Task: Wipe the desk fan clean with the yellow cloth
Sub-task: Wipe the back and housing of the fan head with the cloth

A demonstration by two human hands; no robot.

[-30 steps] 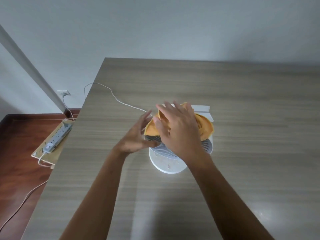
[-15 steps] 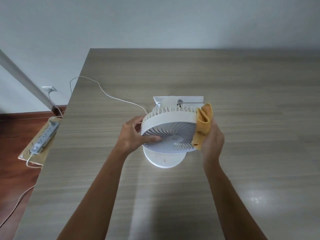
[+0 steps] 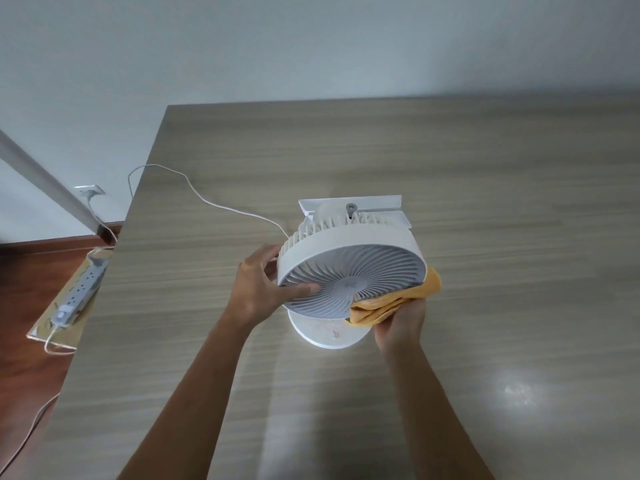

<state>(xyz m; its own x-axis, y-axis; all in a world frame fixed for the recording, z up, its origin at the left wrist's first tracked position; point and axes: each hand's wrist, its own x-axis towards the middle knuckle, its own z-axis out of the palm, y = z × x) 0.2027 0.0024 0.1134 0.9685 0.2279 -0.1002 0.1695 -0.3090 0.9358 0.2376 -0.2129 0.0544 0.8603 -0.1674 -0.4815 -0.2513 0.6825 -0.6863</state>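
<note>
A wood-grain table [image 3: 485, 168] stands against a plain pale wall [image 3: 311, 46], with a glare spot near its right edge. Left, a power strip [image 3: 83, 289] lies on cardboard [image 3: 41, 327] over dark red floor [image 3: 20, 375].

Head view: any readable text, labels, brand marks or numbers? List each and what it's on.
None readable.
Desk fan: faint mark on the grille's centre hub, too blurred to read.
Fan base: small brownish marks, not legible as text.
Power strip: no legible label.
Yellow cloth: no print visible.
</note>
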